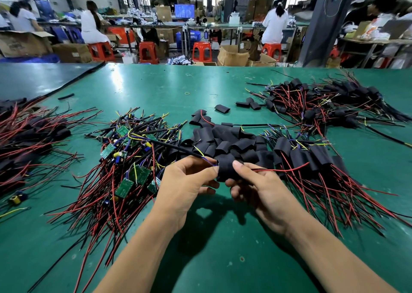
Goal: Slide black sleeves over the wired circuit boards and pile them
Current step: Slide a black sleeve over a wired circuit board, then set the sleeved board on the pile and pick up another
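left hand (187, 181) pinches black sleeve (226, 170) | right hand (256, 185) grips same sleeve | above green table (223, 248); red wire (281, 170) trails right

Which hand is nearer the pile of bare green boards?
Left. The left hand is right beside the board pile, next to its wires; the right hand is farther away, across the sleeve both hands hold.

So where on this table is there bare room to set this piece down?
Bare mat between the forearms, and far centre beyond the loose sleeves. Crowded: bare boards left, sleeved piles right.
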The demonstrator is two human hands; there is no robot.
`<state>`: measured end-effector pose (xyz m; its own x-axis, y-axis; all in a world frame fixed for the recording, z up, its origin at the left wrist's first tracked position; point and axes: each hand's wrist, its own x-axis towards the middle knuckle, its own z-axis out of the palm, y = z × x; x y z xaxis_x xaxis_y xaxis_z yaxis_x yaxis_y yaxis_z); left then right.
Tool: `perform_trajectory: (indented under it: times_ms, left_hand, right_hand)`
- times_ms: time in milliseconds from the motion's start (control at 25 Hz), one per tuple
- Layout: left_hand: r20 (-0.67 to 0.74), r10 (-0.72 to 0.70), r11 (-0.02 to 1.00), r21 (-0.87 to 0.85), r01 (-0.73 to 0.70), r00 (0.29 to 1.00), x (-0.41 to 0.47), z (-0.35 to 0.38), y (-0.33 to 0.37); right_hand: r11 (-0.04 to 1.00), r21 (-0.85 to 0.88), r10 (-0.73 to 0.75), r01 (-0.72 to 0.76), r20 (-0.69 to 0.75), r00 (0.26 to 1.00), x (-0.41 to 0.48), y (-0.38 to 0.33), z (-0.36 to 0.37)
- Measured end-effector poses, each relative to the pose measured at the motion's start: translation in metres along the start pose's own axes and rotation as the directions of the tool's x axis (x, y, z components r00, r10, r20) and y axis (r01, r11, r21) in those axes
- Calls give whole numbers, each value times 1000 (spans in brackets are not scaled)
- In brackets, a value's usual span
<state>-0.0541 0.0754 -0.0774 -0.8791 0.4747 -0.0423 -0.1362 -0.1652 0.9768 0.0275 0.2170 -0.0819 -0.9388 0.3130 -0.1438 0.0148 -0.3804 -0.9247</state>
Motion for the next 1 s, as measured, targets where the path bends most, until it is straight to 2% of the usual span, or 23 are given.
perform_trajectory:
  times_ms: [160,280,400,520,680,880,1000]
  left_hand:
    - [40,-27,999,-24,28,999,-1,0,1]
    - [49,-43,995,-87,47,998,-2,2,4]
    - [7,-60,994,-86,61,998,-1,1,5]
    - [-59,-77,997,-32,75,995,2,-1,3]
    - [-100,-104,995,-2,104,990,4,-2,-2]
    - [-255,-95,995,-41,88,962,9,-8,-1]
    - [-326,-112,991,-103,83,939,11,-13,2]
  right_hand:
    - [999,15,31,-32,31,999,-3,-5,-3]
    - [978,194,76,-74,-3,997,-2,-8,1]
    - [858,513,50,28,-137,989,2,-19,-6]
    - [720,673,38,169,-281,959,3,-28,-25]
    - [722,656,32,222,-352,935,4,-27,-33]
    - [737,653,70,176,-333,940,5,-23,-32]
    - [867,481,31,128,-310,950,7,-18,-28]
